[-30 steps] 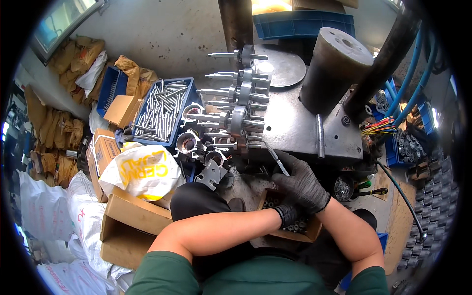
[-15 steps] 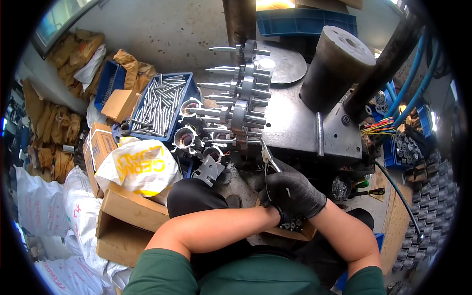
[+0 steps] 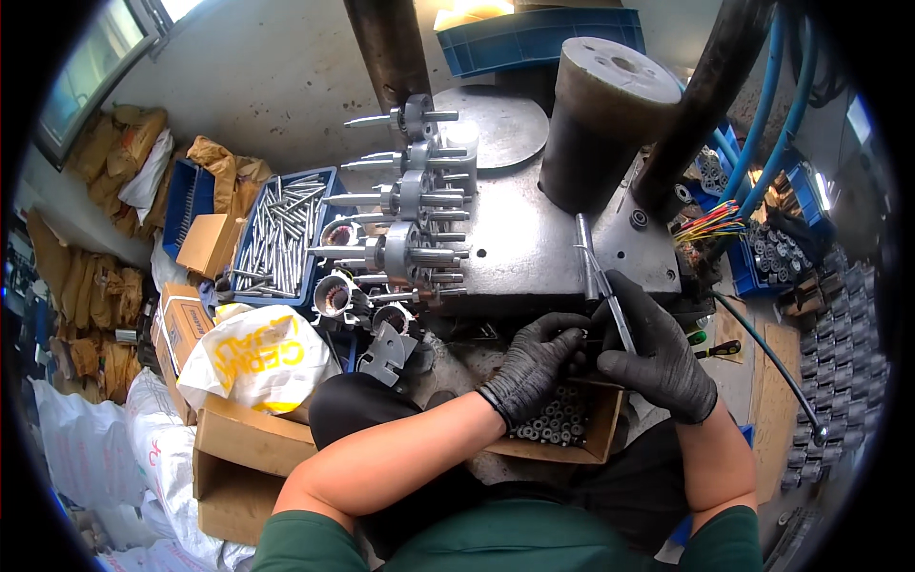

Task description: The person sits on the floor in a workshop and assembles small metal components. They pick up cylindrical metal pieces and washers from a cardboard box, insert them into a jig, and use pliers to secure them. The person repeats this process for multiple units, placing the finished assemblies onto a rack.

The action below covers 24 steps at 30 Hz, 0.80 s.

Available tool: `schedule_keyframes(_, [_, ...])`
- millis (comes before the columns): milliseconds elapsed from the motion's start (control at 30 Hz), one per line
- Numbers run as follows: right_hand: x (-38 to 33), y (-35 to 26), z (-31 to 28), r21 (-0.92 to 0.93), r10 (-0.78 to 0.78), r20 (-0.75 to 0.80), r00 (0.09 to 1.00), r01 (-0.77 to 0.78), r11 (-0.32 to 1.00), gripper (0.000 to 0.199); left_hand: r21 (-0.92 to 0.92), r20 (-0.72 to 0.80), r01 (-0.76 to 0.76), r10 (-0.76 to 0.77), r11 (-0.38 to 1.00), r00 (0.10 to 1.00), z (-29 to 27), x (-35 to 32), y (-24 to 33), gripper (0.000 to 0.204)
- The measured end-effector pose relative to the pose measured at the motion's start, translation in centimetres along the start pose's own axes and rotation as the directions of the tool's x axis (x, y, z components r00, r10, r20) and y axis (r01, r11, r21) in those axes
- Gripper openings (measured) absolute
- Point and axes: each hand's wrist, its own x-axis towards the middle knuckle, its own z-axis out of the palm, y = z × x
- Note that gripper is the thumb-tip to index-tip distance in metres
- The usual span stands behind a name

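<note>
My right hand, in a black glove, is wrapped round silver pliers. Their narrow end points up and left, over the front of the steel press bed, close to a loose metal rod. To its left my left hand, also gloved in black, is closed, with its fingertips pinched near a small bright bit too small to name. Under the left hand an open cardboard box holds many small round metal parts. Several rotors on shafts lie in a row along the bed's left side.
A thick steel cylinder stands on the bed. Left of it are a blue crate of metal shafts, motor housings and a white plastic bag. Coloured wires and stacked metal parts are at the right.
My hands, overlapped before, have moved apart: the left to the left, the right to the right with the pliers. The parts box shows more now. The whole view has shifted.
</note>
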Motion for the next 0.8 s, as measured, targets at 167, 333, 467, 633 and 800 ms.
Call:
schedule_keyframes(167, [-1.0,-1.3,-1.4,-0.719,-0.229,0.003,0.974,0.161,0.676,0.072,0.030,-0.022,-0.065,0.066,0.997,0.998,-0.2,-0.1,2.1,0.028])
schedule_keyframes(333, [-1.3,-0.5,-2.5,-0.881,-0.415,0.054,0.908,0.239,0.409,0.065,-0.038,-0.070,-0.027,0.025,0.999,0.997,-0.3,-0.3,3.3,0.015])
schedule_keyframes(467, [-1.3,0.1,-3.0,-0.905,-0.453,0.080,0.888,0.255,0.340,0.064,-0.107,-0.063,-0.022,0.016,0.994,0.998,0.0,-0.6,4.0,0.017])
schedule_keyframes(633, [-1.5,0.3,-2.7,-0.894,-0.448,0.100,0.888,0.278,0.352,0.066,-0.126,-0.035,-0.075,0.072,0.989,0.997,-0.3,0.1,3.4,0.009])
schedule_keyframes(800, [-1.3,0.6,-2.9,-0.890,-0.428,0.102,0.898,0.275,0.364,0.066,-0.146,-0.008,-0.056,0.055,0.988,0.998,-0.6,0.1,3.3,0.016])
